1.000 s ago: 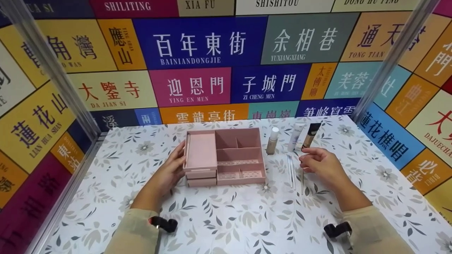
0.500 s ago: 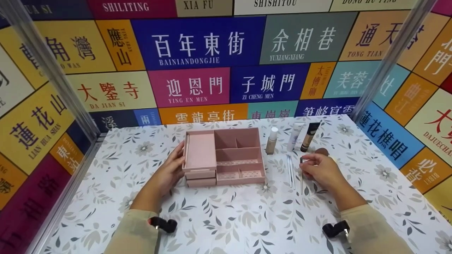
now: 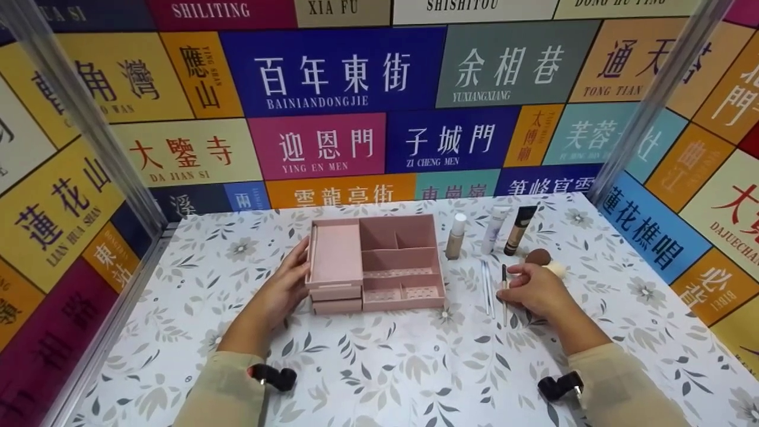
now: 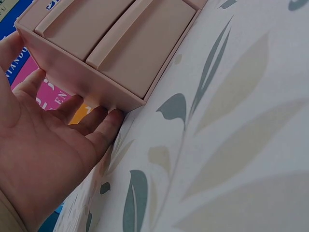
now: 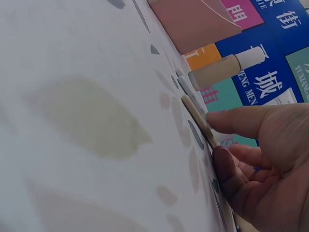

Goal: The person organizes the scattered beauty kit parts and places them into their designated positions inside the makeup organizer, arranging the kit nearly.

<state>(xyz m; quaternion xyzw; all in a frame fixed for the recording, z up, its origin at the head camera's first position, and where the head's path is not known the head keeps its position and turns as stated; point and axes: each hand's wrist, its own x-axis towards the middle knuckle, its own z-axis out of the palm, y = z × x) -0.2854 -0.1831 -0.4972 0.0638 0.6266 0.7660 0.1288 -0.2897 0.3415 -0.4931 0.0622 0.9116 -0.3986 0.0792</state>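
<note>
A pink cosmetics organizer box (image 3: 403, 261) stands on the table, its lidded drawer part on the left and several compartments on the right. My left hand (image 3: 287, 287) rests against its left side; in the left wrist view the extended fingertips touch the side wall below two drawer fronts (image 4: 145, 46). Right of the box, my right hand (image 3: 536, 290) pinches a thin makeup brush (image 3: 504, 273) with a dark upper end and a pale handle, lying along the tabletop. The right wrist view shows thumb and forefinger on either side of the brush (image 5: 195, 116).
Pale thin sticks (image 3: 488, 290) lie just left of the brush. Behind them stand a white-capped foundation bottle (image 3: 455, 240), a white tube (image 3: 493, 234) and a black-capped tube (image 3: 519, 234). A brown sponge (image 3: 538, 256) and a cream one (image 3: 556, 268) lie beyond the right hand.
My right hand leaves the black-capped tube and comes down and nearer to the makeup brush, uncovering the sponges. The left hand stays against the box.
</note>
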